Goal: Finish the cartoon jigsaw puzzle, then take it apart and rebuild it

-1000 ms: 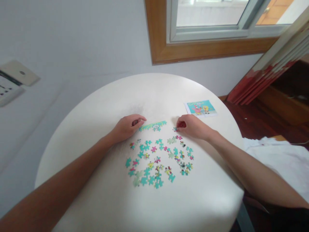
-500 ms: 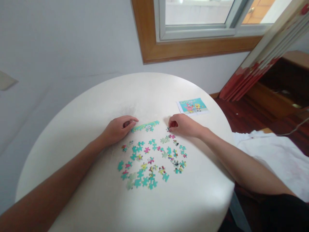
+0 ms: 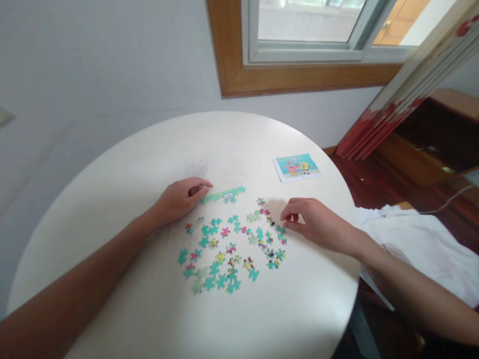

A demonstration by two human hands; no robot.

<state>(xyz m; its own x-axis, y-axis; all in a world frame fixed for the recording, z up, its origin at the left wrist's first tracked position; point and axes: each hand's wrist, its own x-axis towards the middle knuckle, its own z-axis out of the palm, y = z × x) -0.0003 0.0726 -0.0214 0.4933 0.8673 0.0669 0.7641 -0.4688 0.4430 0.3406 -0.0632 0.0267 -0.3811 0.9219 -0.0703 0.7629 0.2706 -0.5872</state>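
Note:
My left hand rests on the table with loosely bent fingers. Its thumb lies by the left end of a joined puzzle strip, teal and yellow-green with a pale cartoon face; nothing shows in its grasp. At the right edge of the loose pieces is my right hand, fingers bent and thumb a little apart, holding nothing I can see. Just by its fingertips lies a teal puzzle piece. A small multicoloured puzzle piece lies right of the strip, with a pink puzzle piece below it.
Several loose puzzle pieces, teal, pink, yellow and pale green, are spread over the round white table. A cartoon picture card lies at the back right. Behind stand a wall and window; white cloth lies beyond the right edge.
My right hand has let go of the small multicoloured piece right of the strip and moved right and nearer to me. My left hand stays by the strip. The view has shifted slightly.

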